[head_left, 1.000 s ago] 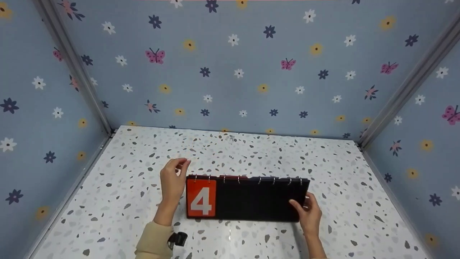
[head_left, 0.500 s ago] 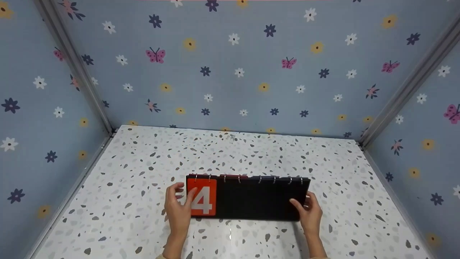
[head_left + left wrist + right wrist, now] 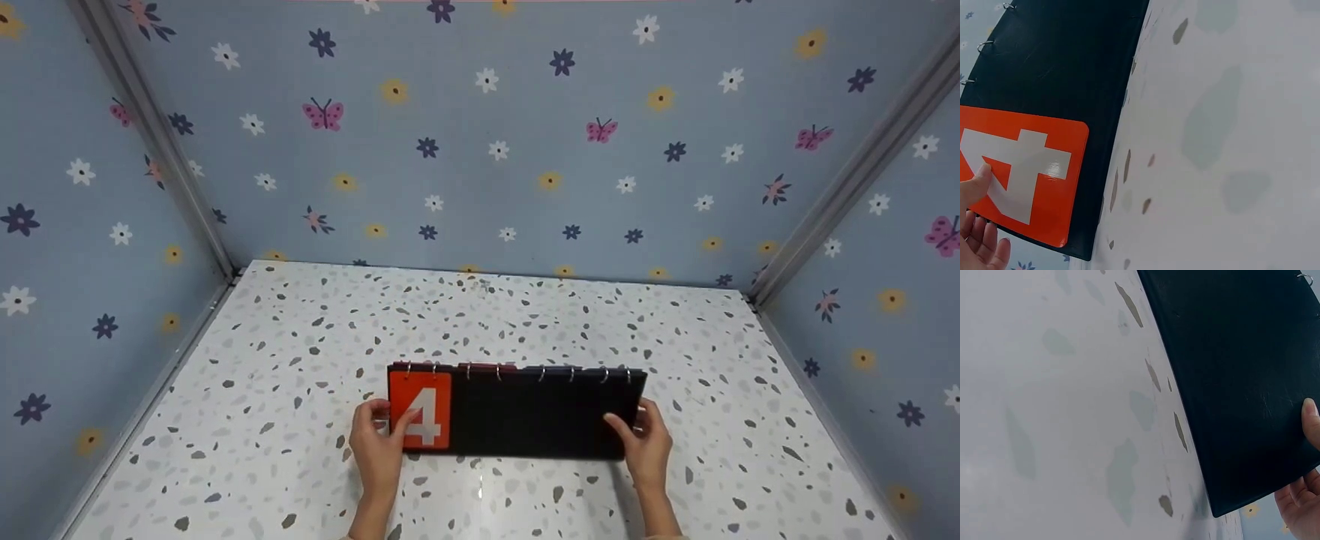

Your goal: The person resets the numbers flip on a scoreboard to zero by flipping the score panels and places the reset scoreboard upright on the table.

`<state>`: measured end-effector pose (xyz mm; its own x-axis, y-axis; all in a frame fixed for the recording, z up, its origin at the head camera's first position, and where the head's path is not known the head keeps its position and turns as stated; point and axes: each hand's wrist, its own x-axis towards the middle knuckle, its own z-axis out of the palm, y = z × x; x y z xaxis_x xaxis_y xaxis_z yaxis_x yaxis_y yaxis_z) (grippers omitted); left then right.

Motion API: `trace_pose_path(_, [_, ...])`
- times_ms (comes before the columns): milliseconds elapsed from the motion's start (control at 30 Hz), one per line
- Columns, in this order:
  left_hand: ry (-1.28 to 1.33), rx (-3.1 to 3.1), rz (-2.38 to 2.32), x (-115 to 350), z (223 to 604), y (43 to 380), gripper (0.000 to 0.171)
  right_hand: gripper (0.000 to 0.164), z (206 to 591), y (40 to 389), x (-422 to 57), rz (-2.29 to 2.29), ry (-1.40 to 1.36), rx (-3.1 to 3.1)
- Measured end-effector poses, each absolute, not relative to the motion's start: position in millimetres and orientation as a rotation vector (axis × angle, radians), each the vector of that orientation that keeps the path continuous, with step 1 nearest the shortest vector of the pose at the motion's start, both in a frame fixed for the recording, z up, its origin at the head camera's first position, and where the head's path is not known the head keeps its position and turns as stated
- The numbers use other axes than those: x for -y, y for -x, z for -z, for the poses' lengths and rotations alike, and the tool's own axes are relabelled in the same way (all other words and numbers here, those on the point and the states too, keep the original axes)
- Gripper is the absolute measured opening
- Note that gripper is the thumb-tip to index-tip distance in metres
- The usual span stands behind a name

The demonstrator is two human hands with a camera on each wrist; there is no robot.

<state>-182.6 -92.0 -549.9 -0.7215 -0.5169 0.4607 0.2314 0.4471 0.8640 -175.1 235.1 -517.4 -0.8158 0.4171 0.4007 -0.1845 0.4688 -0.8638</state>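
A black flip scoreboard [image 3: 536, 416] stands tilted on the speckled table, with metal rings along its top edge. At its left end hangs a red card [image 3: 442, 390] bearing a white 4; the rest of the front is bare black. My left hand [image 3: 379, 450] grips the left edge, thumb on the card and fingers behind the board, as the left wrist view shows. On the right edge, my right hand [image 3: 646, 450] holds on the same way, its thumb [image 3: 1311, 422] pressed to the black front. Bits of red and dark cards show behind the top edge.
The white speckled table [image 3: 480, 319] reaches back to a blue wall [image 3: 487, 112] printed with flowers and butterflies. Similar panels close in both sides, joined by grey metal corner posts [image 3: 161, 142].
My left hand has come down from beside the board's top left corner to its left edge and taken hold there, thumb over the card. The right hand keeps its hold.
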Motion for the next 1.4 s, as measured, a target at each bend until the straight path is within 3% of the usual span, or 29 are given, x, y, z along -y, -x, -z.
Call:
trace_pose_path(433, [-0.309,2.041,1.422,99,544,182,0.025,0.037,544,188,-250,-1.392,0.206,2.135])
trace_pose_path(800, [-0.259,2.149,1.116,97,534,167,0.036,0.037,550,190,-253,-1.361,0.216,2.146])
trace_pose_path(1067, [-0.227,2.193,1.225,97,517,157,0.036,0.038,551,191,-253,-1.37,0.214,2.142])
trace_pose_path(1300, [-0.051,2.169,1.457,106,497,147,0.01,0.036,534,182,-244,-1.369,0.164,2.111])
trace_pose_path(1400, [0.024,2.111,1.642,111,490,146,0.011,0.036,522,177,-238,-1.367,0.185,2.121])
